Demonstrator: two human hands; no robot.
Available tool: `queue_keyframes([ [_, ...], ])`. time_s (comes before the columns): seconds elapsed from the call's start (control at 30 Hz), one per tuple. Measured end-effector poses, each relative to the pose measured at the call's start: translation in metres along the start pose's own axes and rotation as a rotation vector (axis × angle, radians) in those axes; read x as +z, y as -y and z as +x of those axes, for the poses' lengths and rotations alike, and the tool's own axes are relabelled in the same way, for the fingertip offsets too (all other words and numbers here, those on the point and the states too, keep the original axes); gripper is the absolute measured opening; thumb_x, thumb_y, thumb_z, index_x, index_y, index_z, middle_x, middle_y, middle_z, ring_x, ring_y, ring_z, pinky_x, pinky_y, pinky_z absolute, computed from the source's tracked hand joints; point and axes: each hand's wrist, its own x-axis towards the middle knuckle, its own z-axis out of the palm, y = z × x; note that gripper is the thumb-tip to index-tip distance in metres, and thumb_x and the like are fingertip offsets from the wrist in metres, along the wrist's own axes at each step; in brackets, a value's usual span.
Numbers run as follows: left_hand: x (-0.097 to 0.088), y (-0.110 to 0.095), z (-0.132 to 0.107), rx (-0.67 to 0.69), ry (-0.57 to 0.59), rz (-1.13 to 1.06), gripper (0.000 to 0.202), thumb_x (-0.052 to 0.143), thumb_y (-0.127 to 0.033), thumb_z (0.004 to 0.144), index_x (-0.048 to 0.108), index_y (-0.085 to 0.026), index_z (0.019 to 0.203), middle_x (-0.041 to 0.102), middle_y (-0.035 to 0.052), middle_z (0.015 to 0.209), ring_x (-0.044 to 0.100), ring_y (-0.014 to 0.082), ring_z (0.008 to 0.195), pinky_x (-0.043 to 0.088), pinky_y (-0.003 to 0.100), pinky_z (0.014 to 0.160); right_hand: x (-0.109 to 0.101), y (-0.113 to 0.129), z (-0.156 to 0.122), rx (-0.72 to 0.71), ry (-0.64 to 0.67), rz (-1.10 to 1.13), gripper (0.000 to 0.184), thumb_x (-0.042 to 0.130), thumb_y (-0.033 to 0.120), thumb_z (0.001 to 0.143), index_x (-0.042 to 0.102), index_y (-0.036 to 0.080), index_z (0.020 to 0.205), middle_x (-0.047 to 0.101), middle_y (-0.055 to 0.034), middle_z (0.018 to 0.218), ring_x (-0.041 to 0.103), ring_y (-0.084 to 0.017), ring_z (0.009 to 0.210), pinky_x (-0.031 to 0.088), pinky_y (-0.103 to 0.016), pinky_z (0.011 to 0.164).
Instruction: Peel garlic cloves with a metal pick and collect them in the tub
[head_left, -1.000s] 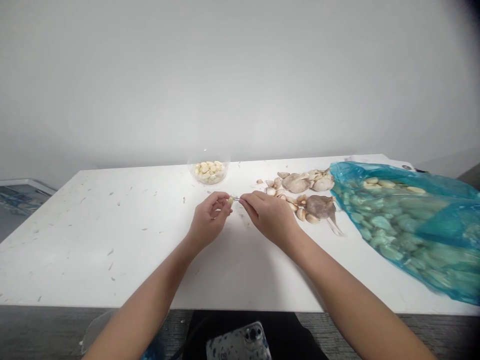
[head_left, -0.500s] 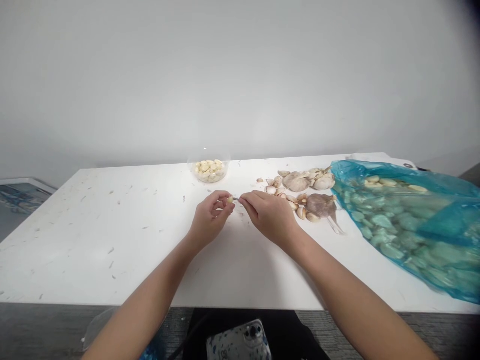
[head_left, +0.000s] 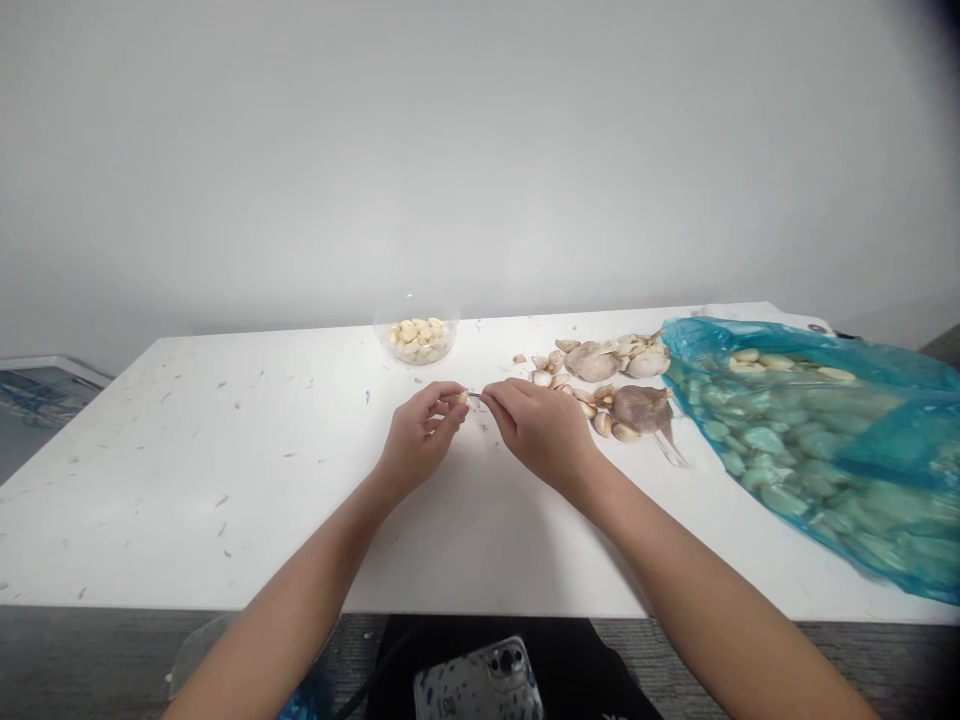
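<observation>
My left hand (head_left: 420,440) pinches a small pale garlic clove (head_left: 463,397) between thumb and fingertips, just above the white table (head_left: 225,470). My right hand (head_left: 540,430) is closed on a thin metal tool whose tip (head_left: 473,396) touches the clove. Both hands meet at the table's middle. Behind them stands a clear bowl of peeled cloves (head_left: 418,340). To the right of my right hand lie unpeeled garlic bulbs and loose cloves (head_left: 607,385).
A blue plastic bag (head_left: 810,440) with many cloves inside spreads over the table's right end. Bits of garlic skin are scattered on the left half. A phone (head_left: 480,685) rests on my lap below the table's near edge.
Both hands stay almost where they were; my left fingers have shifted slightly on the clove, with the tool tip still against it.
</observation>
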Motion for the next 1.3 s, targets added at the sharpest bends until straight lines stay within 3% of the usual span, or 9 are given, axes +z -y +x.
queue_keyframes([
  [0.37,-0.0007,-0.0004,-0.0008,-0.058,-0.021,-0.067,0.034,0.057,-0.038,0.082,0.057,-0.011,0.104,0.059,0.0060,0.082,0.060,0.0139,0.072,0.055,0.031,0.068,-0.0047,-0.0001,-0.0002,-0.051,-0.101,-0.006,0.042,0.029,0.035,0.094,0.064,0.018,0.082,0.059,0.0000,0.069,0.044,-0.007,0.052,0.015,-0.023,0.048],
  [0.83,-0.0001,-0.0003,-0.0002,-0.033,-0.039,-0.052,0.033,0.057,-0.035,0.082,0.061,-0.011,0.106,0.062,0.0078,0.088,0.060,0.0137,0.076,0.056,0.032,0.070,-0.0040,-0.0003,0.0012,-0.037,0.019,-0.081,0.040,0.028,0.034,0.096,0.063,0.017,0.085,0.057,-0.0019,0.071,0.042,-0.008,0.052,0.012,-0.025,0.049],
  [1.3,0.0001,-0.0010,-0.0010,0.077,-0.043,0.019,0.030,0.054,-0.027,0.085,0.062,-0.012,0.109,0.058,0.0076,0.089,0.058,0.0109,0.074,0.056,0.029,0.070,-0.0033,-0.0027,0.0011,-0.054,-0.019,-0.072,0.036,0.031,0.031,0.095,0.062,0.016,0.081,0.056,-0.0008,0.067,0.039,-0.008,0.052,0.011,-0.025,0.049],
])
